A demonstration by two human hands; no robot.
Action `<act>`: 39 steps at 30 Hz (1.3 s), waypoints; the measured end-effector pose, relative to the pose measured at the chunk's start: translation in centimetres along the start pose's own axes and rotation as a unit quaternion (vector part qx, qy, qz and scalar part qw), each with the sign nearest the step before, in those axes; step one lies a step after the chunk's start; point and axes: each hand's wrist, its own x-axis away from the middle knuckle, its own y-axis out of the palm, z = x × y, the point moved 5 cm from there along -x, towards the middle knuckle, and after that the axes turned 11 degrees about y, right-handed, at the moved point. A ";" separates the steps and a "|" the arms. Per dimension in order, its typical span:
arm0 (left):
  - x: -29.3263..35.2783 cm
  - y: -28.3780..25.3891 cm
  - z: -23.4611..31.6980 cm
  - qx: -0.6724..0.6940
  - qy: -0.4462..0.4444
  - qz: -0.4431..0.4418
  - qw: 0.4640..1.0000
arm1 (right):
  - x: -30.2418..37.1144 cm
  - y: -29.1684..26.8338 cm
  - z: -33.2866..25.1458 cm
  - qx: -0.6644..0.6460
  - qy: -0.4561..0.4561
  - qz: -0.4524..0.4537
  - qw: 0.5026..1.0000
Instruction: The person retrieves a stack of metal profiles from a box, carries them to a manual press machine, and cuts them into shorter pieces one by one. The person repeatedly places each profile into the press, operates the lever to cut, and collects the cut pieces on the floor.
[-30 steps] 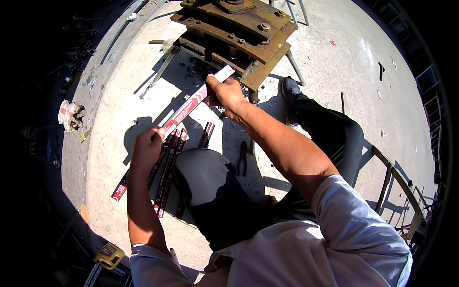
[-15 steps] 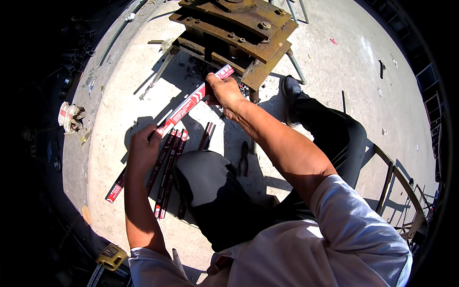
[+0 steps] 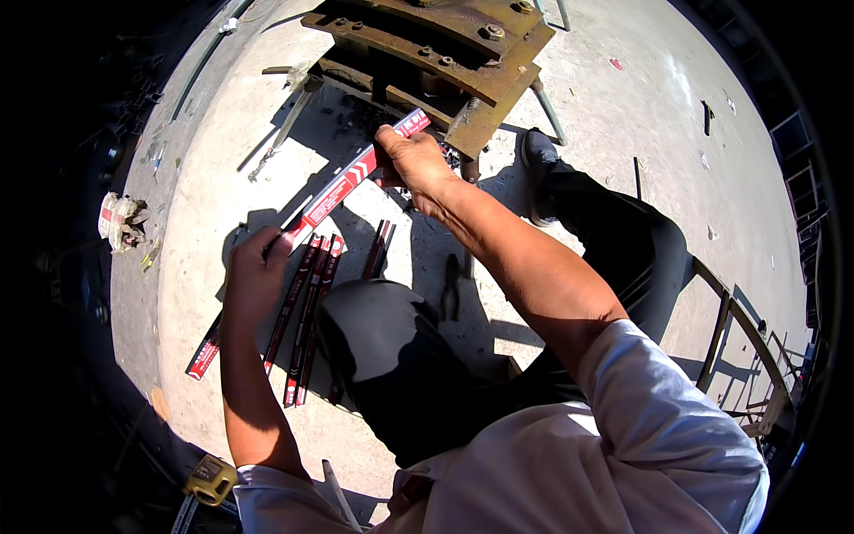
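A long, narrow bar with a red-and-white printed face (image 3: 336, 193) is held slantwise between my two hands, its far end up to the right. My left hand (image 3: 253, 271) is closed around its lower end, fingers partly hidden in shade. Nearer the upper end, my right hand (image 3: 415, 166) grips it with the thumb on top, and a short piece sticks out past that hand. Below, on the floor, lie several similar dark-and-red bars (image 3: 313, 322), partly covered by my left arm and knee. Another red-faced bar (image 3: 203, 358) lies further left.
A rusty bolted steel fixture (image 3: 480, 80) on legs stands just beyond my hands. Dark pliers (image 3: 451, 289) lie on the floor beside my knee (image 3: 374, 325). A yellow container (image 3: 211, 481) sits at lower left, and a curved metal frame (image 3: 725, 307) at right. Crumpled packaging (image 3: 122, 222) lies far left.
Both hands keep their hold on the bar. The left hand has shifted slightly left and up with its lower end. The whole view has also moved a little.
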 end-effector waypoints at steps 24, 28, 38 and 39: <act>1.8 6.3 -0.6 0.067 -0.005 0.064 0.996 | 1.8 -0.4 1.4 0.014 -0.035 0.000 0.999; 1.7 6.7 -0.3 0.121 -0.033 0.057 0.991 | 3.1 -1.1 3.0 0.073 -0.026 -0.041 0.996; -0.6 8.0 -1.3 0.080 0.031 0.056 0.995 | 8.6 -7.5 -0.4 0.192 -0.134 0.017 0.972; -0.8 8.2 -1.2 0.079 0.033 0.051 0.995 | 9.2 -8.8 -1.8 0.196 -0.152 0.036 0.968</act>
